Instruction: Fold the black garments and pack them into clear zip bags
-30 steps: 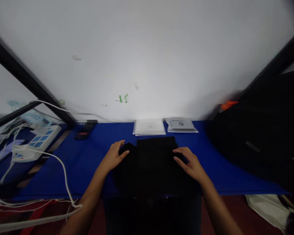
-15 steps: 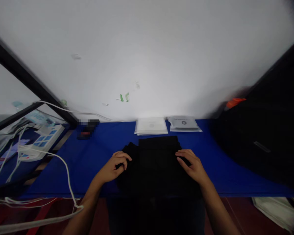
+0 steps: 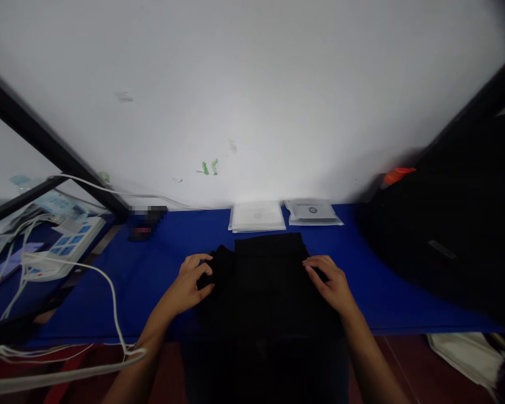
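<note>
A black garment [image 3: 266, 280] lies partly folded on the blue table [image 3: 151, 269], its lower part hanging over the near edge. My left hand [image 3: 189, 283] rests at the garment's left edge with fingers curled around a fold of the cloth. My right hand [image 3: 330, 283] sits on the garment's right edge, its fingers bent and pinching the cloth there.
Two flat white packets [image 3: 256, 216] [image 3: 313, 211] lie against the wall behind the garment. A large black bag [image 3: 454, 224] fills the right side. A small dark object [image 3: 145, 221] lies at the back left. A power strip [image 3: 63, 247] and white cables [image 3: 109, 292] are at the left.
My left hand went from flat and open at the garment's left edge to curled on the cloth. My right hand barely shifted. The view moved slightly.
</note>
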The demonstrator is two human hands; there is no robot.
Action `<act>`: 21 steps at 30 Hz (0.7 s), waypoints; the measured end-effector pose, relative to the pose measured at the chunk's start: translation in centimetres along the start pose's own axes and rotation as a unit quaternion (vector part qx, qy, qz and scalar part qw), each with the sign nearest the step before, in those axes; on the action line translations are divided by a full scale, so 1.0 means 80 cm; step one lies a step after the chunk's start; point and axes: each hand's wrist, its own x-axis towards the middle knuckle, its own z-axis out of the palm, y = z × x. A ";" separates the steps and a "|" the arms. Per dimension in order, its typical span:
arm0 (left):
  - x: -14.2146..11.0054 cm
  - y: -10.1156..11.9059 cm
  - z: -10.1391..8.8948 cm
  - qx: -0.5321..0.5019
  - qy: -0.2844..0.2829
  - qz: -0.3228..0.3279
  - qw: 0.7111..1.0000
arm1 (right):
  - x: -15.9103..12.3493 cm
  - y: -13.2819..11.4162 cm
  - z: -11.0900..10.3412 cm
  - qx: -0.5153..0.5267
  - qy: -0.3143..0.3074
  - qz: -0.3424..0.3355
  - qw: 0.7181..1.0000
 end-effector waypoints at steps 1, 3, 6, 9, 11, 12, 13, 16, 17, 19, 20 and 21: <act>0.000 0.000 -0.005 -0.020 -0.007 -0.003 1.000 | 0.000 0.000 0.000 0.000 0.002 0.002 1.000; 0.001 -0.002 -0.016 -0.077 -0.021 -0.043 0.996 | -0.001 0.001 -0.001 -0.002 0.004 0.006 1.000; 0.010 -0.003 -0.030 -0.181 0.036 -0.155 0.971 | -0.001 0.003 -0.001 -0.002 0.006 0.010 1.000; 0.024 0.012 -0.025 -0.229 0.208 -0.213 0.927 | -0.001 0.005 0.000 -0.003 0.009 0.009 1.000; 0.031 0.037 -0.008 -0.214 0.312 -0.204 0.903 | 0.000 0.005 0.000 -0.005 0.009 0.010 1.000; 0.033 0.053 0.004 -0.204 0.333 -0.190 0.901 | 0.000 0.004 0.000 -0.006 0.009 0.011 1.000; 0.033 0.069 0.016 -0.197 0.330 -0.175 0.907 | 0.000 0.004 0.000 -0.005 0.008 0.012 1.000; 0.026 0.111 0.050 -0.197 0.161 -0.088 0.963 | 0.000 0.005 0.000 -0.002 0.000 0.012 1.000; 0.022 0.119 0.058 -0.200 0.095 -0.063 0.973 | 0.000 0.005 0.000 -0.001 -0.003 0.013 1.000; 0.012 0.124 0.065 -0.200 0.025 -0.027 0.979 | -0.001 0.006 0.001 -0.001 -0.008 0.014 1.000; 0.007 0.122 0.067 -0.198 0.033 -0.019 0.979 | -0.001 0.007 0.001 -0.001 -0.009 0.015 1.000; 0.002 0.118 0.067 -0.192 0.067 -0.020 0.979 | -0.001 0.007 0.001 0.000 -0.010 0.014 1.000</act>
